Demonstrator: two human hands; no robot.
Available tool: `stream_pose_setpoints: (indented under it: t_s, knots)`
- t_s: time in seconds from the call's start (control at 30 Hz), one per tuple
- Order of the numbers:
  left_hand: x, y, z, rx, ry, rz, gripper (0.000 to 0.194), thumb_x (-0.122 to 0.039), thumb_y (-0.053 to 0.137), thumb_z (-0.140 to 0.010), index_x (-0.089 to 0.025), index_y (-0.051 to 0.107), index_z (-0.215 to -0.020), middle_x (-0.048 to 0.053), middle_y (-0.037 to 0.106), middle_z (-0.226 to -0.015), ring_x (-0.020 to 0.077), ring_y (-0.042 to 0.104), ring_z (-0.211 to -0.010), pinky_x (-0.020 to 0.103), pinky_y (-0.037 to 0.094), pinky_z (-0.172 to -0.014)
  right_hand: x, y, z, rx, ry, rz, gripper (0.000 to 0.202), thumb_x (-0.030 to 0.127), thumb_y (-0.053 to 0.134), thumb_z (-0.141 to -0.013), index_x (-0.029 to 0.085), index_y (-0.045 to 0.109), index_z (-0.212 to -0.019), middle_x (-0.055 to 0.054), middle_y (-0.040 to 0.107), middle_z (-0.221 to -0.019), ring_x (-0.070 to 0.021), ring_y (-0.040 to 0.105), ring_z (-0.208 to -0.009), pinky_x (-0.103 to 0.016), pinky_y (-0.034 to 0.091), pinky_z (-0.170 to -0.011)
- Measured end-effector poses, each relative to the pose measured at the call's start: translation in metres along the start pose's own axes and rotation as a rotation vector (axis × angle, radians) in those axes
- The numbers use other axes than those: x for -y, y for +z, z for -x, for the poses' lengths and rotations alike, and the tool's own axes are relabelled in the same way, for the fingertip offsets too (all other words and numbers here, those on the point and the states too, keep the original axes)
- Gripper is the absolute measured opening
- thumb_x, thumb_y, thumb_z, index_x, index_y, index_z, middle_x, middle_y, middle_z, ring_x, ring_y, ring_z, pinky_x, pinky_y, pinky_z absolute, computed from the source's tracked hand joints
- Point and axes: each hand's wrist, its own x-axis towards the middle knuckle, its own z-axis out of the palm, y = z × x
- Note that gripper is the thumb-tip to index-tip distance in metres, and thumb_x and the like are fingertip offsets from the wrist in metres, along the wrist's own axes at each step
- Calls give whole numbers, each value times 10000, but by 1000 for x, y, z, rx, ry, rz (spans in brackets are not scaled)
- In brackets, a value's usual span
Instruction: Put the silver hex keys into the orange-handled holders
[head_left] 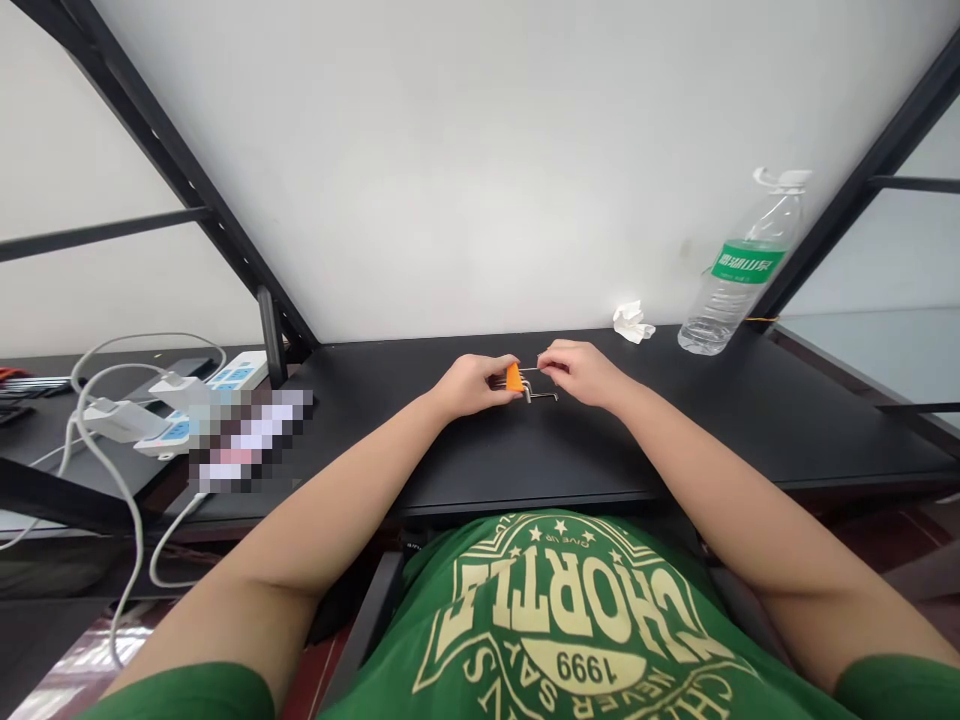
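Above the middle of the black desk (525,450), my left hand (471,385) grips an orange hex key holder (514,378) between thumb and fingers. Several silver L-shaped hex keys (541,397) stick out of its right side, their bent ends pointing different ways. My right hand (574,370) is closed in a pinch on the end of one thin hex key (529,370), which runs level from the holder to the fingertips. The fingers of my left hand hide part of the holder and the keys' other ends.
A clear plastic bottle (731,290) with a green label leans at the back right, near crumpled white tissue (632,322). On the left lie a white power strip (240,375), plugged-in chargers, looping white cables (135,490) and a blurred-out phone (251,440). Black frame bars (180,165) rise at both sides.
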Motion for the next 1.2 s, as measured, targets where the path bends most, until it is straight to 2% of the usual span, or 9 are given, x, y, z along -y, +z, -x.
stream_pose_setpoints:
  t_s: [0.2, 0.37, 0.47, 0.6, 0.73, 0.9, 1.0, 1.07, 1.2]
  knots:
    - [0, 2, -3, -47, 99, -153, 393, -439, 785, -838, -246, 733, -1176, 38, 698, -878, 217, 645, -853, 337, 526, -821, 7, 1, 2, 15, -78, 151, 292, 143, 477, -1013, 189, 765, -1016, -103, 678, -1054, -196, 622, -847, -326, 492, -781]
    - [0, 2, -5, -69, 167, -139, 348, -422, 783, -853, -247, 727, -1149, 55, 708, -892, 258, 638, -963, 402, 526, -944, 12, 5, 0, -2, -95, 96, 283, 144, 476, -998, 191, 754, -1019, -107, 692, -1067, -204, 638, -867, -343, 510, -804]
    - [-2, 3, -5, -73, 174, -127, 319, -423, 770, -864, -249, 727, -1127, 52, 693, -866, 257, 630, -955, 394, 535, -912, 14, 10, -2, -36, -48, -51, 227, 156, 504, -966, 200, 727, -984, -91, 703, -1033, -205, 651, -881, -361, 524, -831]
    - [-7, 5, -7, -72, 208, -119, 307, -455, 758, -875, -246, 729, -1098, 67, 700, -896, 257, 641, -958, 395, 540, -906, 18, 17, -5, -39, 190, -390, 70, 211, 605, -878, 228, 616, -945, -15, 682, -887, -185, 646, -807, -344, 542, -761]
    - [-10, 5, -8, -73, 229, -143, 303, -459, 756, -881, -243, 727, -1093, 71, 711, -907, 258, 645, -958, 401, 536, -920, 14, 21, -6, -15, 382, -769, 239, 317, 742, -800, 229, 545, -903, 8, 669, -861, -172, 648, -786, -321, 550, -708]
    - [-12, 5, -8, -62, 238, -123, 289, -444, 763, -881, -243, 732, -1087, 70, 714, -918, 252, 641, -949, 390, 542, -916, 2, 25, -7, 93, 449, -902, 277, 394, 818, -772, 188, 667, -879, -7, 675, -792, -134, 592, -675, -291, 500, -648]
    - [-11, 6, -7, -42, 207, -111, 302, -439, 771, -878, -255, 737, -1115, 67, 713, -942, 250, 641, -963, 376, 543, -903, -2, 20, -5, 109, 435, -810, 266, 438, 780, -822, 192, 695, -875, 0, 666, -759, -139, 586, -667, -289, 479, -636]
    - [-8, 7, -7, -41, 169, -100, 357, -434, 777, -871, -265, 730, -1182, 61, 712, -954, 245, 643, -964, 362, 542, -883, -4, 12, -4, 150, 397, -598, 223, 422, 711, -884, 200, 714, -876, 2, 665, -751, -152, 598, -686, -297, 475, -653]
    - [4, 5, -4, -45, 79, -110, 461, -450, 792, -840, -267, 719, -1257, 53, 707, -955, 240, 651, -945, 345, 534, -837, -9, -3, 0, 327, 250, -100, 75, 204, 673, -858, 218, 734, -816, -8, 704, -823, -168, 621, -750, -306, 471, -700]
